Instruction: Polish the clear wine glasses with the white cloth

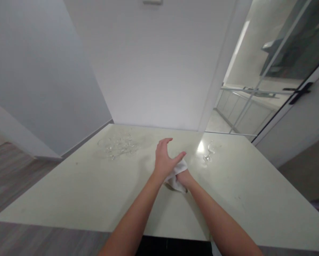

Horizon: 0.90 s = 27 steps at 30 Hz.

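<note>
My left hand [165, 158] is raised above the middle of the table, its thumb and fingers curved wide apart. I make out nothing between them. Just below it, my right hand [184, 177] is closed on a white cloth [175, 182], which hangs in folds under my left wrist. Part of the cloth and the right fingers are hidden behind the left hand. To the right is a clear stemmed glass [209, 151]. Several more clear glasses [119, 145] are grouped at the far left of the table; their outlines are faint and run together.
The pale, glossy table [95, 199] meets a white wall [154, 71] at its far edge. At the right, a glass-paned door with a black handle [301, 93] opens onto a kitchen. Wooden flooring [12, 177] shows at the left.
</note>
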Available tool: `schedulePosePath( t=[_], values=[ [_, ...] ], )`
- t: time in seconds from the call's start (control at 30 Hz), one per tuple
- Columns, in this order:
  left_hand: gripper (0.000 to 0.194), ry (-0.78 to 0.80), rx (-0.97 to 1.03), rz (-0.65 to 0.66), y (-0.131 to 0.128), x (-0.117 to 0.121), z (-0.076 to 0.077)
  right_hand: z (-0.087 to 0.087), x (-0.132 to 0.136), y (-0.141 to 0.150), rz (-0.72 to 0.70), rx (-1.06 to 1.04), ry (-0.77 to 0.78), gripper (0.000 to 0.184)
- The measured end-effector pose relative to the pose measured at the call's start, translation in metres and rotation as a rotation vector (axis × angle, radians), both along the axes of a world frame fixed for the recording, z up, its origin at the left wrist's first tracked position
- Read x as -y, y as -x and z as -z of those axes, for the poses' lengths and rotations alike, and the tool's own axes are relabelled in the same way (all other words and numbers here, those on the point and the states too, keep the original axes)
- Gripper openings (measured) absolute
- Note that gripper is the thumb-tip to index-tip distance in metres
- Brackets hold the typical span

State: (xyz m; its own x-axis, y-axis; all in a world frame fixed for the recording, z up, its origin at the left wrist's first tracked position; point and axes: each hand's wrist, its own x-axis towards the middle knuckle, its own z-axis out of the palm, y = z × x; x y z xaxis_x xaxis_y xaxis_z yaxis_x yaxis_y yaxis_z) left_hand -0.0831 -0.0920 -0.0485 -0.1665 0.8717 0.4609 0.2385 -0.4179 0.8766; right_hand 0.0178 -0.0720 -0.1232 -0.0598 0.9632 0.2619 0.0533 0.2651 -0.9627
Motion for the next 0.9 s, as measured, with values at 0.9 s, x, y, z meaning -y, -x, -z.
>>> schedulePosePath(
  t=[0.9],
  values=[
    [0.062,-0.4,-0.333,0.175,0.018,-0.004,0.043,0.011,0.005,0.002,-0.16,-0.535,0.313,0.025]
  ],
)
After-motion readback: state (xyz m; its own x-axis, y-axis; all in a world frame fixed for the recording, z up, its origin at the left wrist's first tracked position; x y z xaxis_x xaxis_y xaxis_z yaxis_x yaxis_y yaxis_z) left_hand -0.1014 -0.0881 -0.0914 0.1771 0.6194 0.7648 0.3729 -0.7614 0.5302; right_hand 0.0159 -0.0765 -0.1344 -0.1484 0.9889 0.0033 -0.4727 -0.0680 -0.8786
